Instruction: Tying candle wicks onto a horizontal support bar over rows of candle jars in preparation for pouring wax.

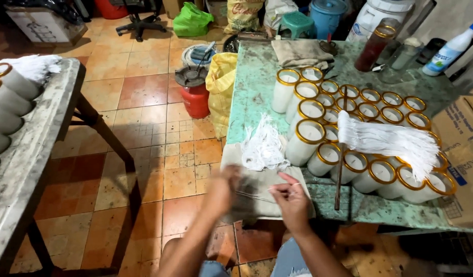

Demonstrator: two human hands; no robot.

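1. Right hand (293, 201): grip pressed together, pinching a thin white wick (257, 194) at the near edge of the bench (252, 87).
2. Left hand (222, 189): blurred; cannot tell its grip (it sits at the wick's other end).
3. Loose wick pile (263, 146) lies just beyond the hands.
4. Gold-rimmed candle glasses (349, 138) stand right of it, a white wick bundle (390, 141) across them.

Dim, warm indoor light; top corners of the frame fall dark. Left hand (223, 187) motion-blurred, right hand (293, 200) sharper. Soft shadows under the green table's (252, 87) near edge. Wide-angle bending at frame edges.
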